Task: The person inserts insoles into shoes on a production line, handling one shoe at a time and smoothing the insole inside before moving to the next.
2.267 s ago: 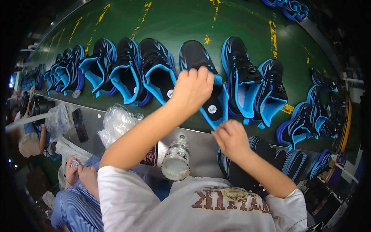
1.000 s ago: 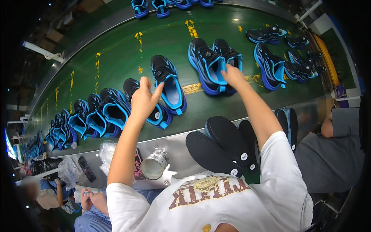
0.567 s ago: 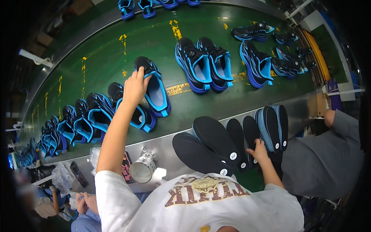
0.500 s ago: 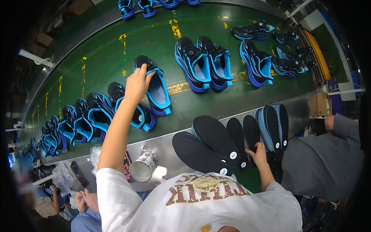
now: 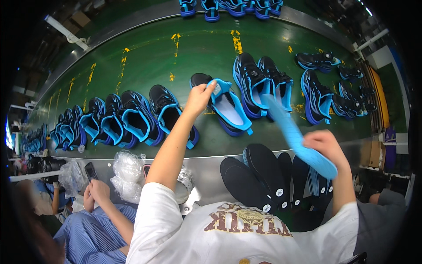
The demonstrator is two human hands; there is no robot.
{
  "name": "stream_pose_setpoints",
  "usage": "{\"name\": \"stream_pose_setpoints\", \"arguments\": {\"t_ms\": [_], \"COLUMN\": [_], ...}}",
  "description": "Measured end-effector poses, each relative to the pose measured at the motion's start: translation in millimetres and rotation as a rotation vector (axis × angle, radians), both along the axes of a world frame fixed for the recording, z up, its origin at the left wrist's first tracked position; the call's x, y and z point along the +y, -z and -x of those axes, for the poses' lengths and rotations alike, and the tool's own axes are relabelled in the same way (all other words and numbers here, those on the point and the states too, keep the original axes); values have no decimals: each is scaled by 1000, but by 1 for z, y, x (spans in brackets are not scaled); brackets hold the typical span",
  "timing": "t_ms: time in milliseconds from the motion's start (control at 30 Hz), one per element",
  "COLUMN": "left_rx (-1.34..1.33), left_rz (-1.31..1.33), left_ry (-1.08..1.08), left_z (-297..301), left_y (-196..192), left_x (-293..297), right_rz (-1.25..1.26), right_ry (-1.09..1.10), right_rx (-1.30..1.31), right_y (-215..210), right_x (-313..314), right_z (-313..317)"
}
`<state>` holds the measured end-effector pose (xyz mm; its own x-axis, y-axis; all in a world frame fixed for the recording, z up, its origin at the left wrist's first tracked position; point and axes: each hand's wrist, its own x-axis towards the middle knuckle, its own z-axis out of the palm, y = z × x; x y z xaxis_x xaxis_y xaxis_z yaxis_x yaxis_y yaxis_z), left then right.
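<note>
A black and blue sneaker (image 5: 230,113) stands on the green belt in front of me. My left hand (image 5: 198,99) is closed on its tongue and pulls it back, so the pale inside shows. Off to the right, my right hand (image 5: 326,144) grips a light blue insole (image 5: 295,140), slightly blurred and slanting up and left toward the sneakers. Below it, black insoles (image 5: 259,169) with round white stickers are fanned along the metal ledge. Just right of the sneaker under my left hand stands a pair of sneakers (image 5: 251,81).
A row of sneakers (image 5: 136,116) runs left along the green belt (image 5: 149,53); others stand right and at the far edge. Clear plastic bags (image 5: 127,174) and a roll (image 5: 183,185) lie by the ledge. At lower left, another person's hands (image 5: 97,191) hold a phone (image 5: 90,170).
My right hand has lifted a light blue insole from the stacks up toward the belt. My left hand now folds back the sneaker's tongue. The whole view has shifted.
</note>
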<state>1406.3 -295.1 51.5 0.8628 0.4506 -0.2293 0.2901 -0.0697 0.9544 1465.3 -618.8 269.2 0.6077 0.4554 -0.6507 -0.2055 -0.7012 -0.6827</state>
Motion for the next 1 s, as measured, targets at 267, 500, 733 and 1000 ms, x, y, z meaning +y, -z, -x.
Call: {"name": "stream_pose_setpoints", "arguments": {"t_ms": [267,500,733,1000], "left_rx": [75,98,91,107], "left_rz": [-35,161,158,152], "left_ry": [191,205,86,79], "left_z": [-10,-3,4,5], "left_y": [-1,-10,-16,-12], "left_x": [8,7,-6,-8], "right_rz": [246,281,528,242], "right_ry": [-718,-800,-946,-911], "right_rx": [-365,-945,-571,-936], "right_y": [111,168,133,195], "right_x": [168,155,168,173], "right_z": [-11,22,13,11]}}
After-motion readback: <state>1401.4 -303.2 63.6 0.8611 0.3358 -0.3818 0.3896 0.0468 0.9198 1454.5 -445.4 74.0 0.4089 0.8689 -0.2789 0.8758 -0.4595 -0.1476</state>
